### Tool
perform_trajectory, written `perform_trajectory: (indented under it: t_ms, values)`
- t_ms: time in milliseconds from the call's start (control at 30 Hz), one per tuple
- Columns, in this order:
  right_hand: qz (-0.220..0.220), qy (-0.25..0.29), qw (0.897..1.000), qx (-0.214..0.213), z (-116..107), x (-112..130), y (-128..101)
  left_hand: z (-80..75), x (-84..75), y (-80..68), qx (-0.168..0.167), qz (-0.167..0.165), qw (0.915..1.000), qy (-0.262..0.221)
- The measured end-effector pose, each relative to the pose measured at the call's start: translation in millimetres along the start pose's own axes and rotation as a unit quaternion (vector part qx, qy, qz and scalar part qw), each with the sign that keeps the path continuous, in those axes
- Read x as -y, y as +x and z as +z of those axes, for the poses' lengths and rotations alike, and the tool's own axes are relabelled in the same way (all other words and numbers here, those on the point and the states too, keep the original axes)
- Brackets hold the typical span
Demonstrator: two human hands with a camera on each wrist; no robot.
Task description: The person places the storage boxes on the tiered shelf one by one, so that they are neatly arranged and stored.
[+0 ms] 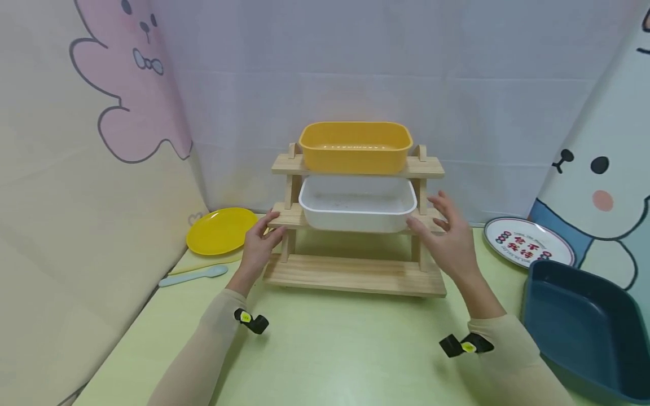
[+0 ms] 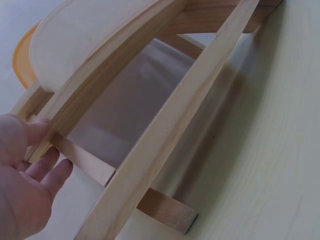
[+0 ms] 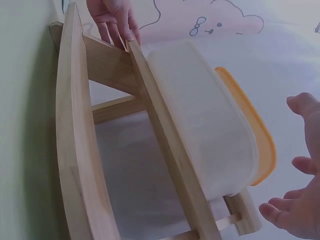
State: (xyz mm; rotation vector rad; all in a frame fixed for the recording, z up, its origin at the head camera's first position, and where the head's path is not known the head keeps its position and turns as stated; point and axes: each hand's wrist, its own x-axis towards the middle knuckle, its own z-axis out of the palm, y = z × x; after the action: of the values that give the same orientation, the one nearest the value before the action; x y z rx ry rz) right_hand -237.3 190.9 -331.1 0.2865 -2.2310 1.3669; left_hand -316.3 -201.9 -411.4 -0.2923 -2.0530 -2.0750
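Observation:
A three-tier wooden rack [image 1: 355,273] stands on the table. On its top tier sits a yellow rectangular bin [image 1: 355,160], and a white bin [image 1: 358,220] is on the middle tier. My left hand [image 1: 260,248] pinches the left end of the middle board, thumb above and fingers at its underside, as the left wrist view also shows. At the rack's right end is my right hand [image 1: 449,239], its fingers spread and relaxed. In the right wrist view a gap shows between this hand [image 3: 300,185] and the bins and boards.
To the left lie a yellow plate [image 1: 220,231], a light blue spoon [image 1: 195,276] and a thin yellow utensil [image 1: 205,264]. A white plate with red writing [image 1: 528,242] leans at the right back, behind a large dark teal basin [image 1: 584,332]. Curtains [image 1: 365,67] hang behind the table.

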Motion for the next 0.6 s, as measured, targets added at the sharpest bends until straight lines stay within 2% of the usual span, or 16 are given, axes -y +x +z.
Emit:
perform_trajectory:
  t_ms: [233, 333, 500, 533, 600]
  values:
    - [-0.060, -0.062, 0.996, -0.010, -33, 16, -31, -3.0, 0.7, -1.4, -0.004, -0.007, 1.0000, 0.005]
    - [-0.066, -0.103, 0.992, -0.009, -50, 23, -39, -4.4, 1.7, -1.6, -0.007, -0.002, 0.9999, 0.010]
    - [-0.022, -0.204, 0.979, 0.017, -93, 28, -43, -3.7, 1.6, -2.3, -0.010, -0.002, 0.9999, 0.008]
    - [-0.005, -0.225, 0.974, 0.031, -104, 28, -42, -3.4, 1.5, -2.4, -0.011, -0.003, 0.9999, 0.008]
    - [0.023, -0.278, 0.958, 0.064, -128, 23, -39, -2.9, 1.6, -2.0, -0.013, -0.001, 0.9999, 0.008]
